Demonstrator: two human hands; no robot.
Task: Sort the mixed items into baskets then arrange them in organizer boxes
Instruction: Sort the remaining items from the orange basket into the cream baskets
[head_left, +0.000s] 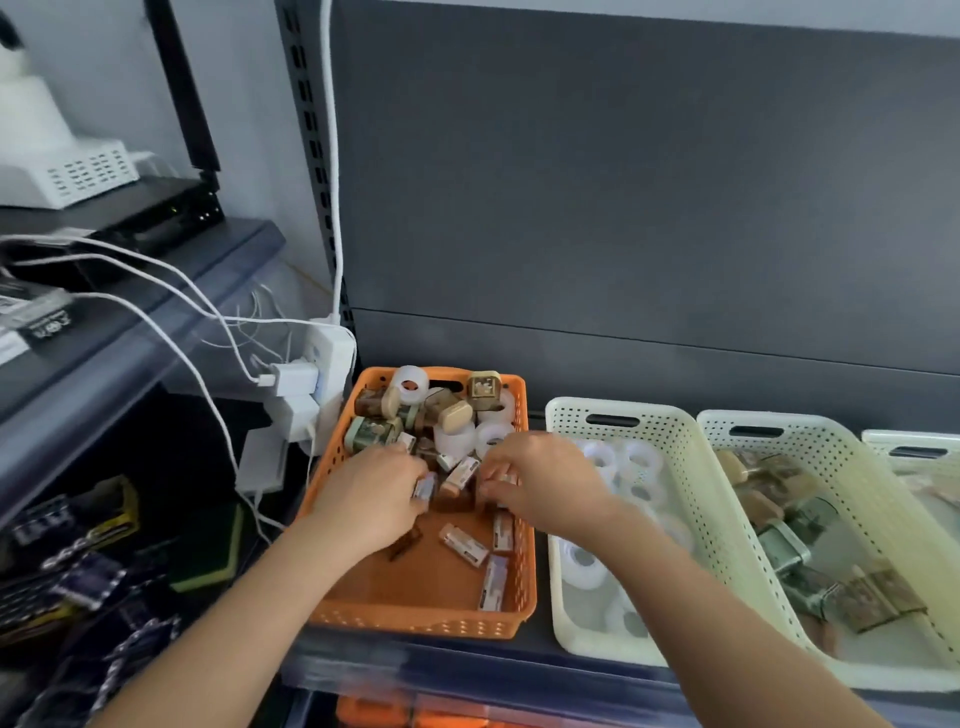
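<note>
Orange perforated plastic basket (415, 621): left hand (374, 493) and right hand (540, 483) each pinch small pale rectangular packets (425, 488); lift clear, sort toward cream perforated basket (654, 410) at 3 o'clock.

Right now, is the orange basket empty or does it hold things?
Partly full: the orange basket holds tape rolls and small packets, mostly at its far end; its near floor shows bare.

Left hand (371, 493), right hand (543, 480) on packets (464, 544)

No print is legible: the black tag (44, 328) at nine o'clock and the packets (464, 544) carry only blurred marks.
</note>
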